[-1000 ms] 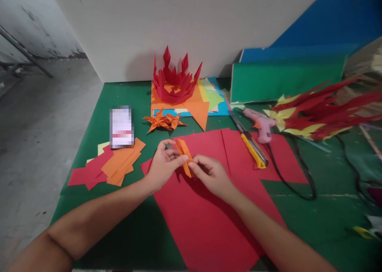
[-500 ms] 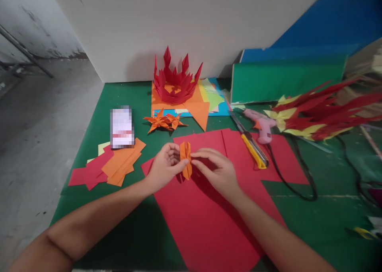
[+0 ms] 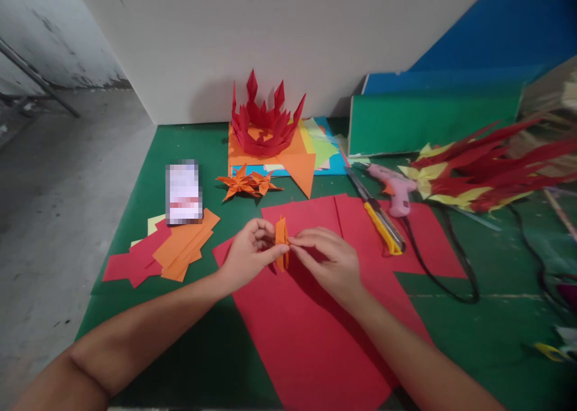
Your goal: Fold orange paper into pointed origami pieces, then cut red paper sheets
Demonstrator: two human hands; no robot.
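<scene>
A small folded orange paper piece (image 3: 281, 237) stands upright between my two hands, above a large red sheet (image 3: 333, 339). My left hand (image 3: 247, 252) pinches its left side between thumb and fingers. With thumb and fingertips together, my right hand (image 3: 331, 264) grips the piece's right edge near its middle. Orange folded paper stars (image 3: 243, 182) lie beyond my hands. Farther back, a red folded paper crown (image 3: 264, 128) rests on a stack of coloured sheets (image 3: 300, 167).
A phone (image 3: 184, 191) and loose orange, red and yellow strips (image 3: 180, 249) lie left. To the right are a yellow cutter (image 3: 381, 225), a pink glue gun (image 3: 396, 188) with a black cord, and red-yellow paper shapes (image 3: 487, 170).
The orange piece has turned and looks narrower and more closed. My right fingertips have drawn closer together on its edge; my left hand has barely moved.
</scene>
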